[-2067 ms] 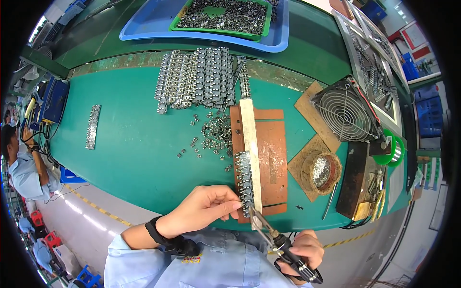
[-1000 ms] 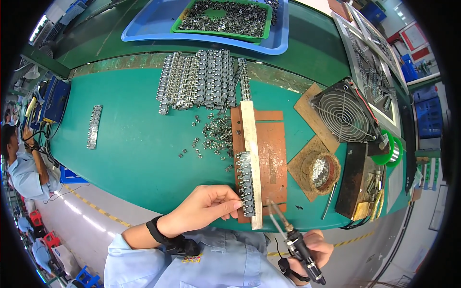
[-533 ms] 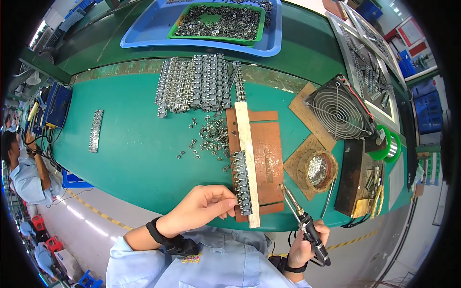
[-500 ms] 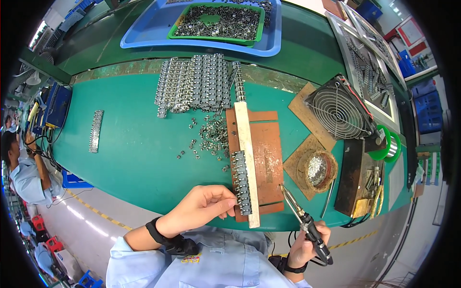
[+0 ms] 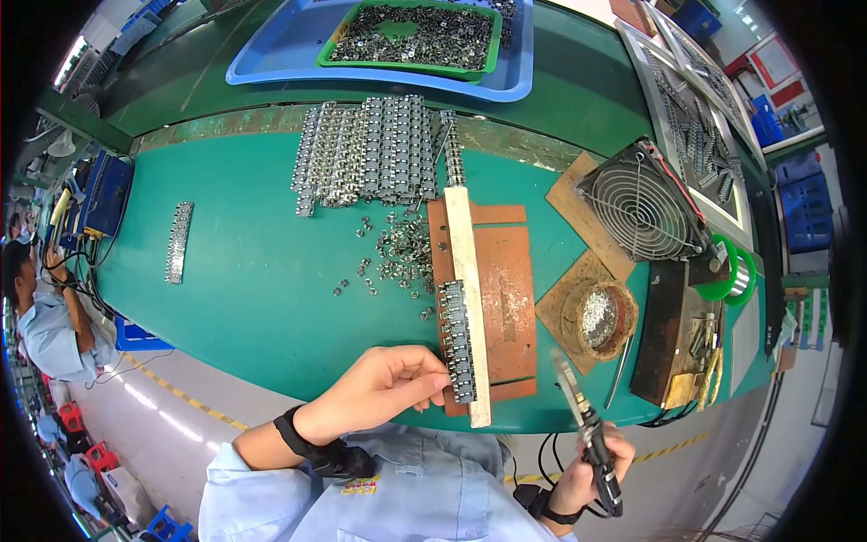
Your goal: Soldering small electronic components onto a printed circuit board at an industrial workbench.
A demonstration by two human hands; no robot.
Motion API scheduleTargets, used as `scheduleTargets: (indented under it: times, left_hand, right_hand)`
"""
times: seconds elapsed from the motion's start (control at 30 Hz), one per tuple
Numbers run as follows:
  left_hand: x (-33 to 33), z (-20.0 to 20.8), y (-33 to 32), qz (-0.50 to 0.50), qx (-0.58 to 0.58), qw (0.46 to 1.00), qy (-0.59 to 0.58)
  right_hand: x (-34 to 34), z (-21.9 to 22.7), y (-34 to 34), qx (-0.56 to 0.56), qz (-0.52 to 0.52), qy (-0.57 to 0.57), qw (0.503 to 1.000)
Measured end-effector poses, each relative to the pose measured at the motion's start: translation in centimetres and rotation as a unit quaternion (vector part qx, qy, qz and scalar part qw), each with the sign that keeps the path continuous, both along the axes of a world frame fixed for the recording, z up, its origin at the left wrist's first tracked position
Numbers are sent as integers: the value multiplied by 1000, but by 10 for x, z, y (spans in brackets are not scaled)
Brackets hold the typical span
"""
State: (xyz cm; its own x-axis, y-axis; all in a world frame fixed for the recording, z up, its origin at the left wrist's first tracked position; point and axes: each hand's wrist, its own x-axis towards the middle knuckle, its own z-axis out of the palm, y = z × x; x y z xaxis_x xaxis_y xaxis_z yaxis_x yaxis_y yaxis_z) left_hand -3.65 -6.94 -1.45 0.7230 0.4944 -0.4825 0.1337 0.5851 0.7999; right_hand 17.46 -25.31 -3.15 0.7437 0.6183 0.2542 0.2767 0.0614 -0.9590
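Observation:
My left hand [image 5: 384, 384] is closed in a pinch at the lower left edge of a strip of small dark parts [image 5: 456, 339]. What sits between its fingertips is hidden. The strip lies along a pale wooden bar [image 5: 468, 307] on a reddish-brown board [image 5: 506, 307]. In my right hand [image 5: 591, 470] is a soldering iron [image 5: 589, 429], held like a pen, its blurred tip up and apart from the strip. Beyond the tip stands a round, crusted pot [image 5: 623, 334] with silvery bits inside.
Loose small metal parts [image 5: 404, 248] lie left of the board, below stacked strips [image 5: 366, 154]. A single strip [image 5: 179, 242] rests farther left. At right are a fan [image 5: 641, 203], a solder wire spool [image 5: 741, 275] and a dark box [image 5: 657, 334]. A blue tray [image 5: 271, 68] is at the back.
The soldering iron in my right hand has moved right, its tip going from beside the board's edge toward the pot. My left hand stays at the strip.

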Motion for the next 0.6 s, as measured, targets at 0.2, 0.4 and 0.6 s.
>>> scheduleTargets:
  times: [0.2, 0.4, 0.6]
  left_hand:
    - [-1, -3, -2, -3, 4, 1000, -7]
    - [-2, -4, -1, -11, -9, 1000, -5]
    - [-1, -2, -1, -8, -9, 1000, 4]
  right_hand:
    - [6, 28, 17, -21, 252, -145, 957]
    - [1, 30, 23, -47, 265, -169, 948]
    - [0, 30, 28, -63, 281, -167, 943]
